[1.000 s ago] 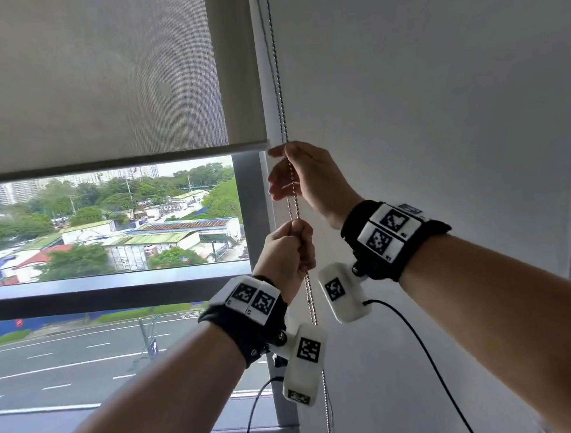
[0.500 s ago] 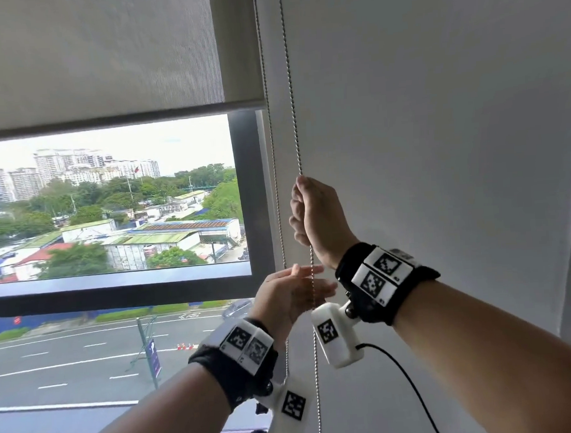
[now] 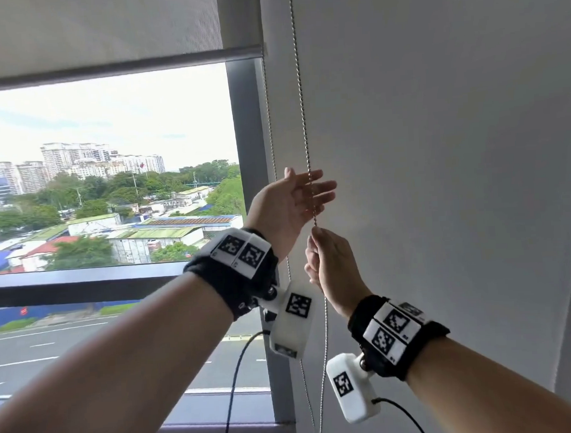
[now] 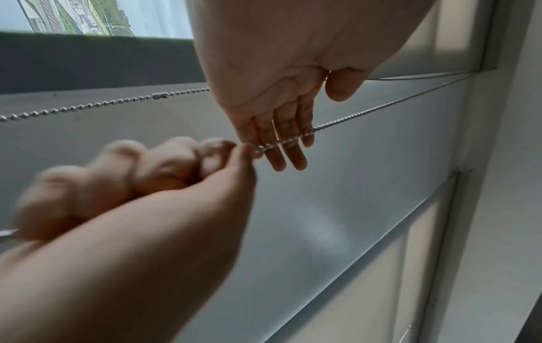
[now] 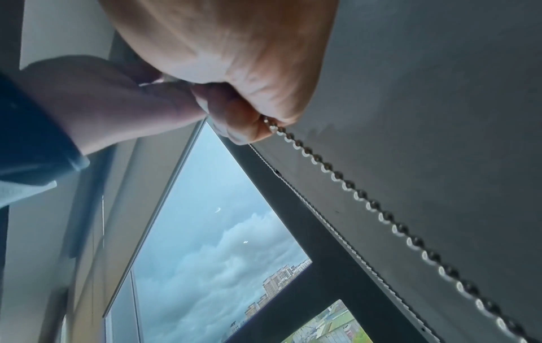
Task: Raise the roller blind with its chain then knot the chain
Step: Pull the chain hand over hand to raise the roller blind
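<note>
Out the window [image 3: 109, 166] on the left there is more sky and city than half a second ago, because the roller blind [image 3: 95, 24] has climbed: its bottom bar [image 3: 117, 68] now sits higher against the dark window frame [image 3: 245, 135], near the top of the head view.

Just right of that frame the bead chain [image 3: 301, 93] hangs in two strands along the white wall [image 3: 439, 142]. The left hand [image 3: 288, 204] has risen from below the right one to above it. Its fingers [image 4: 288, 139] are straight and spread, and the front strand runs across them; I cannot tell whether they touch it. Nothing is held in it. The back strand passes behind this wrist, and the left wrist view shows a small metal connector [image 4: 160, 95] on it.

Lower and a little further right, the right hand [image 3: 333, 263] has come down from where it was. Its fingers are curled tight round the front strand, which enters the fist at the top and hangs out beneath it. The right wrist view shows the beads leaving the closed right hand [image 5: 234, 76].
</note>
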Demonstrator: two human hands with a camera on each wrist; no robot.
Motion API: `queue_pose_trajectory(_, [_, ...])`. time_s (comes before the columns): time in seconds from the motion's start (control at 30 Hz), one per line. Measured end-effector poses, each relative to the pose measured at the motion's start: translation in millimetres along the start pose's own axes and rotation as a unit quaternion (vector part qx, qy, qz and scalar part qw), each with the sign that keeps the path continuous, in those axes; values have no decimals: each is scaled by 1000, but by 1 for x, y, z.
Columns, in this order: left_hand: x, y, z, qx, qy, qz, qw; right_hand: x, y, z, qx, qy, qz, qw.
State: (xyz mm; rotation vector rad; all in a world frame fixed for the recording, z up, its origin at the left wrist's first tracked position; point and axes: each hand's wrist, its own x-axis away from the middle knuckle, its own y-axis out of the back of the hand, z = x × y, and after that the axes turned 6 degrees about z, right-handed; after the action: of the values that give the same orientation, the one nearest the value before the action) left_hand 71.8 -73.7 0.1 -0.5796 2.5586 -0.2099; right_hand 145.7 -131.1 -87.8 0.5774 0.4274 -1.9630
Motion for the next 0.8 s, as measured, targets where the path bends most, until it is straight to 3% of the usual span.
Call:
queue_pose_trajectory(0.13, [-11, -13, -3, 10, 16, 7, 1000, 20, 8, -3, 44, 27, -5, 999])
queue_pose_trajectory(0.47, [-1, -5, 50, -57, 0, -84, 995, 46, 23, -68, 138, 8, 46, 989])
queue_pose_trajectory(0.6, [5, 3, 59, -59, -4, -90, 994, 37, 35, -54, 128, -17, 74, 989])
queue_pose_trajectory(0.8, [16, 14, 75, -48, 3, -98, 994, -19, 37, -3, 119, 35, 44, 991])
